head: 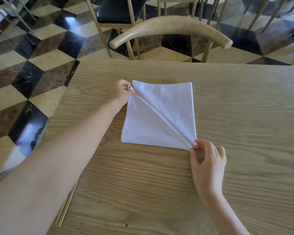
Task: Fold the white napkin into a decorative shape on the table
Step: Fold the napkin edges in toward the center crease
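The white napkin (170, 106) lies flat on the wooden table (244, 102) as a rough square. A raised diagonal pleat runs across it from its far left corner to its near right corner. My left hand (121, 92) pinches the pleat's far left end between thumb and fingers. My right hand (207, 158) pinches the near right end, where the folds gather into a point. The cloth is pulled taut between the two hands.
A wooden chair with a curved backrest (170, 29) stands at the table's far edge. Behind it is a black-cushioned chair (120, 11). The table's left edge (64, 102) drops to a checkered marble floor. Bare tabletop spreads right of the napkin and toward me.
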The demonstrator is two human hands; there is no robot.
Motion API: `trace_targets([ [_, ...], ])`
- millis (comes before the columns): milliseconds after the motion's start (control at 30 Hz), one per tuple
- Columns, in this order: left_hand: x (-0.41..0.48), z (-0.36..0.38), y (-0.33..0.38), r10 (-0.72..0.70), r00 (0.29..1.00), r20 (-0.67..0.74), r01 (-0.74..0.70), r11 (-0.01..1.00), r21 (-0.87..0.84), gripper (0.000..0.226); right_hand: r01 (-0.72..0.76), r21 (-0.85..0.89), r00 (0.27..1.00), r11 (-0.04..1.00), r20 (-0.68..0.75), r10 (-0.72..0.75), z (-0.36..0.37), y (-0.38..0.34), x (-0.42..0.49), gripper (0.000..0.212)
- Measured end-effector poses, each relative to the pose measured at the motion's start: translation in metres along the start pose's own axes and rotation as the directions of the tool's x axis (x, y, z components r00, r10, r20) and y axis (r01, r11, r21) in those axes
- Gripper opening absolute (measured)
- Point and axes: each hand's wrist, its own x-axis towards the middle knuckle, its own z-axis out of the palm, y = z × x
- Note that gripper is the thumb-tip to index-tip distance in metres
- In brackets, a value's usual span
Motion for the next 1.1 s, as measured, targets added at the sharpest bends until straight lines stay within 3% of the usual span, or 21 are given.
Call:
trace_targets([
  [233, 0.002, 0.002, -0.009, 0.058, 0.998, -0.03, -0.058, 0.998, 0.0, 0.02, 0.019, -0.027, 1.0, 0.999, -0.008, -0.019, 0.002, 0.003, 0.0, 0.024],
  [367, 0.001, 0.002, -0.007, 0.046, 0.998, -0.045, -0.045, 0.999, 0.025, 0.03, 0.007, -0.021, 1.0, 1.0, -0.008, -0.007, 0.001, 0.003, 0.0, 0.025],
  [467, -0.024, 0.0, 0.014, 0.238, 0.953, -0.19, -0.193, 0.954, 0.228, 0.032, 0.026, 0.031, 0.998, 0.999, -0.051, -0.024, -0.011, 0.009, 0.008, 0.027],
  [533, -0.068, 0.011, 0.023, 0.433, 0.897, -0.083, -0.396, 0.874, 0.281, 0.03, 0.077, 0.028, 0.996, 0.997, -0.045, -0.076, -0.022, 0.016, 0.016, 0.022],
  [633, -0.144, 0.045, 0.006, 0.599, 0.754, 0.27, -0.656, 0.659, 0.368, 0.037, 0.236, -0.082, 0.971, 0.968, 0.046, -0.233, -0.027, 0.019, 0.021, 0.021],
  [667, -0.159, 0.058, -0.004, 0.613, 0.697, 0.371, -0.714, 0.552, 0.431, 0.042, 0.294, -0.132, 0.955, 0.947, 0.082, -0.285, -0.027, 0.019, 0.022, 0.021],
  [733, -0.169, 0.072, -0.017, 0.547, 0.68, 0.488, -0.73, 0.443, 0.521, 0.054, 0.378, -0.211, 0.924, 0.902, 0.142, -0.354, -0.027, 0.021, 0.021, 0.023],
  [900, -0.165, 0.072, -0.019, 0.469, 0.693, 0.547, -0.718, 0.389, 0.577, 0.061, 0.516, -0.264, 0.856, 0.814, 0.176, -0.486, -0.027, 0.029, 0.019, 0.022],
  [1100, -0.16, 0.064, -0.012, 0.379, 0.7, 0.606, -0.714, 0.388, 0.583, 0.071, 0.707, -0.291, 0.708, 0.645, 0.286, -0.646, -0.03, 0.042, 0.018, 0.027],
])
